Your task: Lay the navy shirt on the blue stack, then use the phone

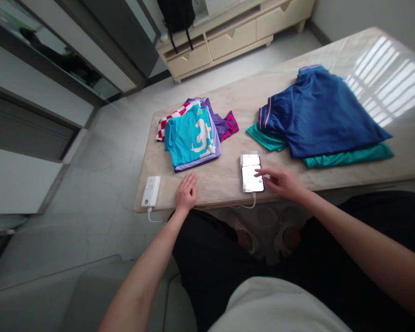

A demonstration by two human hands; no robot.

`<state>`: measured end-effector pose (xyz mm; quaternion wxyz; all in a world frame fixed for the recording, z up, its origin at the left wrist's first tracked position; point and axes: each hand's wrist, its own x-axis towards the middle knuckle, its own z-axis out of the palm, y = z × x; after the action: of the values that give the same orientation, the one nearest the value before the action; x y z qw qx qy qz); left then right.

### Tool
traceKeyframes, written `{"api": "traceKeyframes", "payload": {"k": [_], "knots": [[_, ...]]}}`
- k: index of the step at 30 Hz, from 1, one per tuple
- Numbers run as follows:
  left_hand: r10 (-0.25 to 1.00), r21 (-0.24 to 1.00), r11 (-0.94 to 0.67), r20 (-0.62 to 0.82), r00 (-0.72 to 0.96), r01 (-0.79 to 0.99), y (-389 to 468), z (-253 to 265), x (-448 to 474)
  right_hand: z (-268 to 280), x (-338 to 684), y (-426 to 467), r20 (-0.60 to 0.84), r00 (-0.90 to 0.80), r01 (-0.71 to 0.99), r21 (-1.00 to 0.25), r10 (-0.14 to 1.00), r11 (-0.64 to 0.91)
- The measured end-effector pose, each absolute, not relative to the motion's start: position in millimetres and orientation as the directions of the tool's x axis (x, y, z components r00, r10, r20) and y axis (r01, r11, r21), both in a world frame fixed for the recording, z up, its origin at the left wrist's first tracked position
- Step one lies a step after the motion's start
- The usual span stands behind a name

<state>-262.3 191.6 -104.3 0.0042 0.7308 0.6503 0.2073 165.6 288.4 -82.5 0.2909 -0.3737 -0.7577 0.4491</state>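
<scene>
My left hand [186, 191] lies flat on the table near its front edge, fingers stretched out and holding nothing. A smartphone [251, 177] with a bright white screen rests on the table, a white cable plugged into its lower end. Over its right side is my right hand [280, 182], open, the index finger extended to the screen. Just beyond my left hand sits a stack of folded clothes, with a turquoise shirt [185, 140] bearing a white figure on top. To the right, a dark blue shirt [325, 115] lies over a green garment [352, 154].
A white power bank [151, 191] with a cable stands near the left corner of the marble-patterned table [235, 101]. Beyond the table is a cream cabinet [233, 39] with a black backpack [177, 16] on it. My legs are below the front edge.
</scene>
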Motion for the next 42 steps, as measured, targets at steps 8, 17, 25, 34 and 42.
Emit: {"api": "traceKeyframes", "payload": {"k": [8,17,25,34,42], "knots": [[0.953,0.281,-0.153,0.297,0.066,0.947,191.7,-105.9,-262.9,-83.2,177.7,288.7,0.046,-0.534,0.274,-0.935,0.844,0.224],[0.954,0.287,-0.148,0.295,0.060,0.947,191.2,-105.4,-262.8,-88.1,178.0,289.2,0.030,-0.604,0.278,-0.929,0.797,0.245],[0.958,0.292,-0.135,0.284,0.049,0.947,191.1,-103.8,-261.0,-88.1,178.1,287.4,0.029,-0.592,0.273,-0.933,0.806,0.234],[0.960,0.291,-0.126,0.277,0.043,0.948,191.2,-104.2,-261.3,-89.6,177.9,288.5,0.025,-0.587,0.285,-0.930,0.809,0.235],[0.960,0.303,-0.127,0.276,0.041,0.944,191.2,-103.6,-261.3,-88.7,177.4,287.9,0.025,-0.589,0.303,-0.920,0.808,0.249]]}}
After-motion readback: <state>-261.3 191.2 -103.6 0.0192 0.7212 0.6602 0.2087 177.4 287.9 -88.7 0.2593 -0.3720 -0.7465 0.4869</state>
